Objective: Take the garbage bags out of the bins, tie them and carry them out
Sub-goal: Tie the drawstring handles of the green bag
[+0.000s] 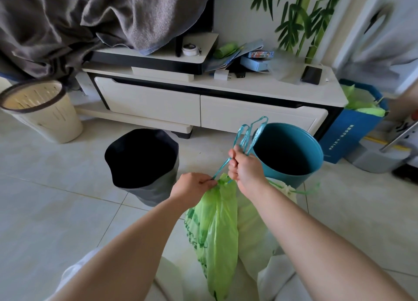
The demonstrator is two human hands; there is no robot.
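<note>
Light-green translucent plastic garbage bag [217, 228] is hanging low centre between the forearms, above the pale tile floor [56, 198], neck gathered shut. Left hand [193, 186] is pinching the gathered neck, fingers curled. Right hand [245, 164] is gripping the teal ribbon drawstring [251, 133] in a fist just above, loops sticking up past the knuckles. White plastic bag [288, 191] is sitting behind the right wrist, just beside the round teal bin [300, 140]. Grey bin with black liner [155, 192] is standing left of that. Beige slatted bin [56, 124] is sitting far left, near the white drawer cabinet [158, 101].
</note>
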